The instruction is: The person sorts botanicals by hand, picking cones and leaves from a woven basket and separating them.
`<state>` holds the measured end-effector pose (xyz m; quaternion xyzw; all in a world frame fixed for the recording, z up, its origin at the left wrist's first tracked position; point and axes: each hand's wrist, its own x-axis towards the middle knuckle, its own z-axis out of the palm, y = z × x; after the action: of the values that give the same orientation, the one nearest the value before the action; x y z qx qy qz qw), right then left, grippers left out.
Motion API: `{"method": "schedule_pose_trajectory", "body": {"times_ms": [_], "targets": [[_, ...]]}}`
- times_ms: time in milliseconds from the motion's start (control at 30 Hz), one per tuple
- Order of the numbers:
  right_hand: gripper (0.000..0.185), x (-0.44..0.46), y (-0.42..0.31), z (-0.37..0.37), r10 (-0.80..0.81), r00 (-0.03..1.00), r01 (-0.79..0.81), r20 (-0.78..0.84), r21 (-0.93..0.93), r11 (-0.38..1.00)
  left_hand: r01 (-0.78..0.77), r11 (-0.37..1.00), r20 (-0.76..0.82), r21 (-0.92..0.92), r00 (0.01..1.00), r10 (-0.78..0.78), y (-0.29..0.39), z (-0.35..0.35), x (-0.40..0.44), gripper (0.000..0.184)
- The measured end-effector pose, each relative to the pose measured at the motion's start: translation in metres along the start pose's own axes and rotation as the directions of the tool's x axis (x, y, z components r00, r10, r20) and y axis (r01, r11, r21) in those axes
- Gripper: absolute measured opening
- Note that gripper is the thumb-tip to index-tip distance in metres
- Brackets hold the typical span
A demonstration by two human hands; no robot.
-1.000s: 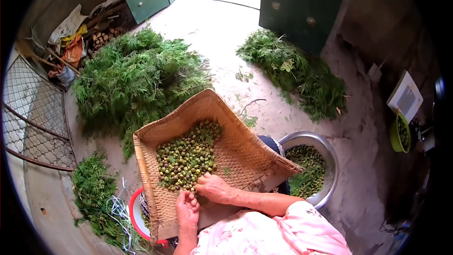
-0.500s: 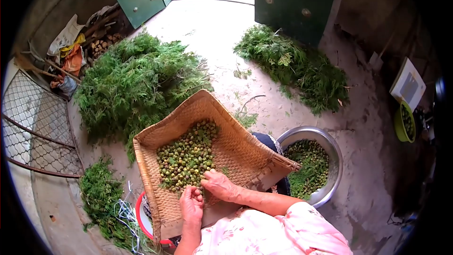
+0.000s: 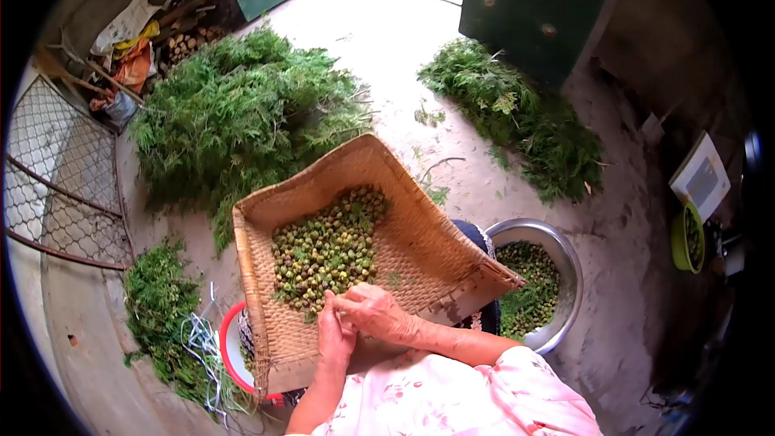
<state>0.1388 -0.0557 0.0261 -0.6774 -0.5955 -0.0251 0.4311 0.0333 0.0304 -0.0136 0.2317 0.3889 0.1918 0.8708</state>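
Note:
A woven basket tray (image 3: 440, 262) rests on my lap, tilted, with a pile of small round green-brown cones (image 3: 323, 258) and bits of green leaf in it. Over the near edge of the pile, my left hand (image 3: 335, 333) is closed, thumb and fingertips pinched. My right hand (image 3: 375, 311) meets it from the right, its fingers also closed together at the left fingertips. Whatever is between the fingers is too small or hidden to make out.
A metal basin (image 3: 571, 274) of cones and leaf bits stands right of the tray. A red-rimmed basin (image 3: 230, 355) is partly under its left side. Cut evergreen branches (image 3: 242, 113) lie beyond, with another heap (image 3: 517, 121) by the green door (image 3: 533, 8). A wire mesh panel (image 3: 60, 169) stands left.
My right hand has come closer to my left, and their fingertips now meet. The view has shifted slightly, with the tray appearing a little further right.

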Motion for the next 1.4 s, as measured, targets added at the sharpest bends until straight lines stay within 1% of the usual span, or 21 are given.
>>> {"method": "schedule_pose_trajectory", "body": {"times_ms": [33,133,233,267,300,333,400,467,600,700,767,833,900,967,1100,1167,1200,1233,1300,1367,1400], "targets": [[0.023,0.001,-0.001,0.0,0.013,1.0,-0.013,-0.011,0.012,1.0,-0.025,1.0,-0.112,-0.013,0.993,0.023,0.0,0.009,-0.004,0.032],[0.02,0.005,0.006,0.001,-0.04,0.998,0.043,-0.053,0.063,0.997,0.004,0.999,-0.064,0.046,0.998,-0.001,0.001,-0.005,-0.001,0.029],[0.044,0.008,0.004,0.003,-0.087,0.996,0.091,-0.03,0.132,0.987,-0.025,1.0,0.056,0.018,0.998,0.024,-0.006,-0.012,-0.004,0.028],[0.043,0.008,0.006,0.007,-0.102,0.989,0.116,-0.107,0.139,0.984,0.01,1.0,-0.012,0.015,1.0,-0.01,-0.005,-0.005,-0.02,0.03],[0.037,-0.002,0.007,0.013,-0.069,0.997,0.072,-0.026,0.149,0.986,0.034,0.999,-0.045,0.023,0.998,-0.033,0.005,0.009,-0.025,0.031],[0.027,0.009,0.017,0.004,-0.064,0.994,0.077,-0.086,0.166,0.983,0.034,0.999,-0.023,0.036,0.999,-0.033,0.008,0.009,-0.016,0.031],[0.012,0.013,0.028,-0.007,0.153,0.972,-0.135,-0.181,0.106,0.985,0.079,0.997,0.022,0.012,0.997,-0.079,0.007,-0.007,-0.011,0.031],[0.009,0.013,0.046,-0.022,0.375,0.916,-0.351,-0.144,0.167,0.921,0.083,0.99,0.048,-0.116,0.996,-0.078,0.005,-0.014,-0.009,0.031],[0.011,0.004,0.061,-0.029,0.42,0.907,-0.411,-0.034,0.153,0.899,0.054,0.981,0.075,-0.187,0.996,-0.041,0.005,-0.017,-0.008,0.031],[0.009,-0.001,0.059,-0.018,0.359,0.93,-0.365,0.077,0.081,0.928,0.054,0.979,0.079,-0.199,0.996,-0.039,0.004,-0.019,-0.007,0.03],[0.008,-0.003,0.057,-0.006,0.286,0.948,-0.276,0.142,-0.083,0.957,0.057,0.977,0.07,-0.206,0.997,-0.044,0.005,-0.017,-0.009,0.03],[0.009,-0.005,0.057,0.004,0.275,0.947,-0.257,0.165,-0.123,0.959,0.052,0.979,0.054,-0.199,0.998,-0.042,0.005,-0.016,-0.01,0.029],[0.01,-0.004,0.055,0.009,0.281,0.934,-0.214,0.219,-0.283,0.935,0.05,0.98,0.08,-0.194,0.996,-0.035,0.004,-0.019,-0.009,0.028],[0.011,-0.001,0.052,0.008,0.291,0.928,-0.22,0.231,-0.288,0.932,0.051,0.984,0.075,-0.171,0.996,-0.039,0.004,-0.019,-0.008,0.027],[0.013,-0.002,0.053,0.003,0.352,0.919,-0.322,0.174,-0.182,0.929,0.04,0.99,0.054,-0.133,0.998,-0.033,0.005,-0.015,-0.011,0.028],[0.012,0.0,0.046,-0.002,0.386,0.917,-0.386,0.099,-0.014,0.922,0.025,0.993,0.081,-0.112,0.997,-0.016,0.004,-0.016,-0.01,0.03],[0.012,0.003,0.039,-0.004,0.389,0.911,-0.405,0.14,0.114,0.907,0.021,0.994,0.082,-0.104,0.997,-0.012,0.005,-0.011,-0.011,0.031],[0.012,0.005,0.035,-0.006,0.391,0.909,-0.407,0.142,0.113,0.906,0.017,0.995,0.083,-0.096,0.997,-0.009,0.006,-0.008,-0.012,0.032],[0.02,0.008,0.032,-0.008,0.334,0.884,-0.435,0.327,0.313,0.844,0.02,0.992,0.103,-0.124,0.995,-0.007,0.008,-0.008,-0.012,0.034],[0.026,0.006,0.039,0.0,0.316,0.904,-0.394,0.289,0.275,0.877,0.021,0.996,0.074,-0.089,0.997,-0.015,0.007,-0.014,-0.011,0.034],[0.028,0.004,0.045,0.003,0.262,0.922,-0.314,0.284,0.158,0.936,0.02,0.996,0.073,-0.091,0.997,-0.013,0.006,-0.017,-0.01,0.034]]}}
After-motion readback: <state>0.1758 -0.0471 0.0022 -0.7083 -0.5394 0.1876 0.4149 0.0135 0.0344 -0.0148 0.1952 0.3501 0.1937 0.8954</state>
